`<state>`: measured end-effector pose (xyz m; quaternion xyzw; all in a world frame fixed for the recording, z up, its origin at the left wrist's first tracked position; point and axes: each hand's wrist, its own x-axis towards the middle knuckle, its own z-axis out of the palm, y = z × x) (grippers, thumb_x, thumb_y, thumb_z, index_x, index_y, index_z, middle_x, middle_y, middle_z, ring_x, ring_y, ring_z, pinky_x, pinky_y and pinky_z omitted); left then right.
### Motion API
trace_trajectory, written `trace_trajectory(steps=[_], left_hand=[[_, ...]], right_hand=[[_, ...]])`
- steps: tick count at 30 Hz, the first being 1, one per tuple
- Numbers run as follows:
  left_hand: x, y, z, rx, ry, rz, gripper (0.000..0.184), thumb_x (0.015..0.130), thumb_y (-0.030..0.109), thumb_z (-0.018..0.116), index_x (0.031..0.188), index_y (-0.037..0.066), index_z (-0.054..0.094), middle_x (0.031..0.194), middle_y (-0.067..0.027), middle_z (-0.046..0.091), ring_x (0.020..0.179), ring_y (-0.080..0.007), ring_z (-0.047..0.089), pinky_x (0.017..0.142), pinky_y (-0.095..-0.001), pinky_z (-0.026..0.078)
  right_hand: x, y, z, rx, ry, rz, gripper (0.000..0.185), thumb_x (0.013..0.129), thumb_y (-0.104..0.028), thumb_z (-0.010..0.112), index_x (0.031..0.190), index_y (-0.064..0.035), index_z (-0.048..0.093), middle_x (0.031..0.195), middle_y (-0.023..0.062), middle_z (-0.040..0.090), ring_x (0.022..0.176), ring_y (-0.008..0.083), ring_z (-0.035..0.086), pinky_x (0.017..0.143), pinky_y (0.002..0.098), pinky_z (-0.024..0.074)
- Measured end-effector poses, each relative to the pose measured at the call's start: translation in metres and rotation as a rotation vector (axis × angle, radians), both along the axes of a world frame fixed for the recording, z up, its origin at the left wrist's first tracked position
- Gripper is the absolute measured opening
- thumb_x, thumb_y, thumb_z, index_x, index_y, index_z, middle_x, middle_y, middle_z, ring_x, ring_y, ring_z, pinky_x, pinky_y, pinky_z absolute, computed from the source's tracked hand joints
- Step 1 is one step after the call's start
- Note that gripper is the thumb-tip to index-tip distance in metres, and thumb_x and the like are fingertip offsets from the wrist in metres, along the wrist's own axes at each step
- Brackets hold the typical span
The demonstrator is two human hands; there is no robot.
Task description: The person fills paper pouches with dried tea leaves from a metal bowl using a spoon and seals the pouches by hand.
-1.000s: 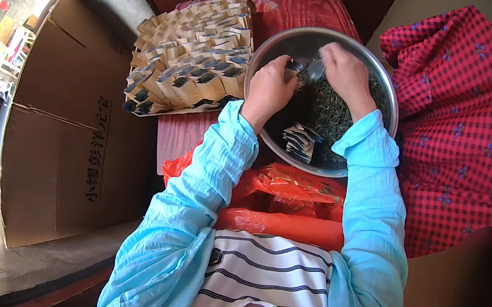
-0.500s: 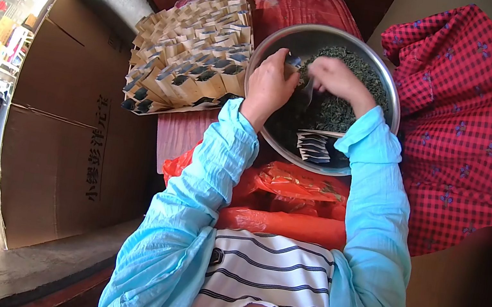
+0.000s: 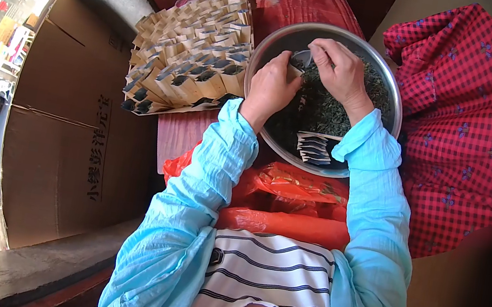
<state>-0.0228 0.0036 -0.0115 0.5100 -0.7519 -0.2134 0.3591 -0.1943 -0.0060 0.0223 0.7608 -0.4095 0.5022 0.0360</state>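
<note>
A large metal basin [image 3: 397,117] holds dark, dried leaf bits [image 3: 331,110]. Over its left side, my left hand [image 3: 272,86] is closed around a small paper packet [image 3: 295,72], mostly covered by the fingers. My right hand [image 3: 344,77] is closed above the leaves, fingertips pinched on what looks like a metal spoon [image 3: 304,56], its bowl at the packet's top. The spoon's handle is hidden by the hand. Near the basin's front edge lies a row of flat paper packets [image 3: 313,148], close to my right sleeve.
Left of the basin, a shallow carton holds many upright paper packets [image 3: 192,47] with dark openings. Red plastic bags [image 3: 286,225] lie before me. A tall cardboard box [image 3: 62,123] stands at left, red checked cloth [image 3: 463,138] at right. Beneath is a reddish table [image 3: 297,3].
My right hand has risen from the leaves and moved slightly up, bringing the spoon to the packet. My left hand stays almost in place, still holding the packet.
</note>
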Motion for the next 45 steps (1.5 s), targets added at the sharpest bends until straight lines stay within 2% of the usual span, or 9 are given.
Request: trace_trajectory(steps=[8, 12, 15, 22, 25, 31, 36, 41, 45], left_hand=[[-0.001, 0.0, 0.0, -0.011, -0.015, 0.049, 0.062, 0.08, 0.025, 0.073, 0.132, 0.0, 0.051, 0.111, -0.0255, 0.066, 0.105, -0.0407, 0.063, 0.089, -0.0457, 0.05], [0.0, -0.003, -0.003, -0.037, 0.022, 0.061, 0.061, 0.08, 0.025, 0.072, 0.132, 0.002, 0.051, 0.112, -0.0252, 0.065, 0.105, -0.041, 0.063, 0.089, -0.0459, 0.05], [0.0, -0.004, -0.004, -0.077, 0.038, 0.09, 0.061, 0.08, 0.025, 0.072, 0.133, 0.003, 0.05, 0.113, -0.025, 0.065, 0.105, -0.0413, 0.063, 0.09, -0.0459, 0.049], [0.001, -0.002, 0.002, -0.073, 0.061, 0.112, 0.062, 0.08, 0.023, 0.071, 0.133, 0.001, 0.049, 0.116, -0.0252, 0.063, 0.108, -0.0408, 0.061, 0.091, -0.0459, 0.049], [0.0, -0.004, -0.002, -0.068, 0.052, 0.102, 0.062, 0.08, 0.023, 0.072, 0.134, 0.002, 0.049, 0.117, -0.025, 0.063, 0.108, -0.0406, 0.061, 0.091, -0.0457, 0.049], [0.0, 0.001, 0.007, -0.023, 0.027, 0.086, 0.058, 0.08, 0.018, 0.07, 0.131, -0.001, 0.049, 0.116, -0.025, 0.062, 0.108, -0.0403, 0.061, 0.091, -0.046, 0.049], [0.0, 0.0, 0.004, 0.001, 0.021, 0.058, 0.056, 0.08, 0.017, 0.07, 0.13, -0.001, 0.05, 0.118, -0.0243, 0.062, 0.11, -0.039, 0.06, 0.091, -0.0458, 0.049], [0.0, -0.002, 0.002, 0.002, 0.027, 0.02, 0.051, 0.08, 0.015, 0.069, 0.126, 0.0, 0.052, 0.099, -0.023, 0.068, 0.095, -0.0415, 0.065, 0.082, -0.0484, 0.052], [-0.002, -0.006, 0.0, 0.063, -0.042, 0.029, 0.051, 0.08, 0.022, 0.07, 0.126, 0.006, 0.054, 0.097, -0.0242, 0.068, 0.095, -0.0442, 0.064, 0.081, -0.0505, 0.051]], right_hand=[[-0.003, 0.004, 0.005, -0.054, -0.004, -0.057, 0.013, 0.094, -0.018, 0.062, 0.094, -0.0056, 0.065, 0.078, 0.0095, 0.067, 0.072, 0.0285, 0.068, 0.061, 0.0344, 0.0517], [-0.009, -0.002, -0.005, 0.1, -0.031, -0.233, 0.017, 0.097, -0.026, 0.055, 0.095, -0.0112, 0.063, 0.082, 0.0137, 0.069, 0.078, 0.0354, 0.068, 0.065, 0.0426, 0.0538], [-0.011, -0.009, -0.036, 0.642, 0.226, -0.193, 0.021, 0.095, -0.03, 0.051, 0.107, -0.0151, 0.062, 0.089, 0.0187, 0.069, 0.089, 0.0419, 0.066, 0.076, 0.0531, 0.051], [0.004, -0.007, -0.048, 1.243, 0.174, 0.432, 0.021, 0.09, -0.005, 0.046, 0.092, 0.0033, 0.064, 0.077, 0.0123, 0.069, 0.073, 0.0217, 0.068, 0.067, 0.0344, 0.0534], [-0.005, -0.015, -0.049, 1.309, -0.033, 0.414, 0.023, 0.098, -0.016, 0.048, 0.095, 0.0011, 0.064, 0.076, 0.0075, 0.067, 0.066, 0.0174, 0.062, 0.063, 0.031, 0.051], [-0.032, -0.025, -0.018, 0.831, -0.261, -0.105, 0.032, 0.102, -0.028, 0.048, 0.093, -0.001, 0.062, 0.068, 0.0042, 0.062, 0.058, 0.0127, 0.059, 0.057, 0.0274, 0.0494], [-0.023, -0.013, -0.006, 0.454, -0.421, -0.043, 0.031, 0.102, -0.028, 0.05, 0.096, -0.0017, 0.064, 0.073, 0.0046, 0.065, 0.068, 0.0114, 0.063, 0.061, 0.0277, 0.0497], [0.008, 0.008, -0.002, 0.201, 0.089, 0.019, 0.021, 0.096, -0.03, 0.056, 0.099, -0.0118, 0.067, 0.091, 0.0091, 0.069, 0.085, 0.0301, 0.067, 0.071, 0.0402, 0.0544], [0.01, 0.007, -0.009, 0.32, 0.203, 0.065, 0.022, 0.095, -0.031, 0.057, 0.097, -0.0115, 0.066, 0.092, 0.0086, 0.069, 0.089, 0.0311, 0.065, 0.073, 0.0426, 0.0536]])
